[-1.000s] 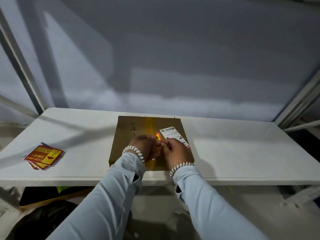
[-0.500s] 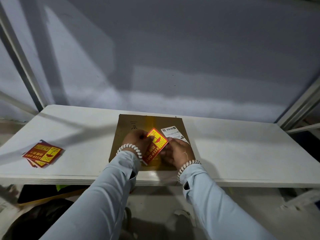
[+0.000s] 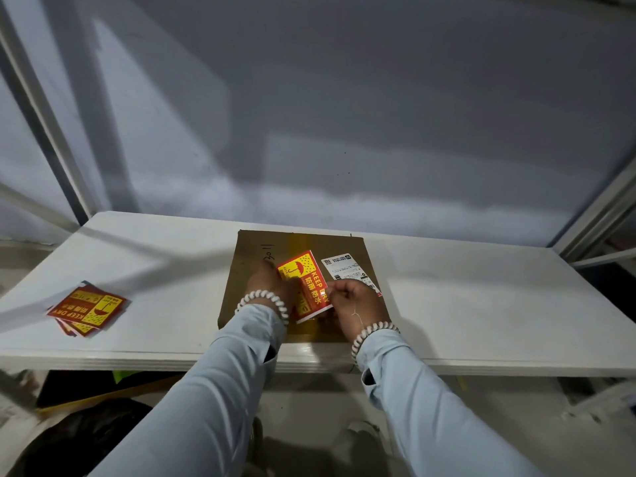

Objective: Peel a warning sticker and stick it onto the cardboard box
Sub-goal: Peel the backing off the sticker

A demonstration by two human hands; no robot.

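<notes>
head view: left hand (image 3: 272,287) grips the left edge of the sticker (image 3: 304,285), fingers closed on it; right hand (image 3: 351,304) pinches the sticker's right edge near its lower corner, fingers closed on it too; both wrists wear a beaded bracelet over pale blue sleeves; the sticker, red and yellow with an umbrella and "keep dry", is held tilted just above the box (image 3: 251,256), whether it touches the cardboard cannot be told; the box lies flat at the middle of the white surface (image 3: 481,304), near its front edge; a white label (image 3: 344,266) sits on the box just right of the sticker; a stack (image 3: 87,309) of like stickers lies well apart, at the surface's left.
</notes>
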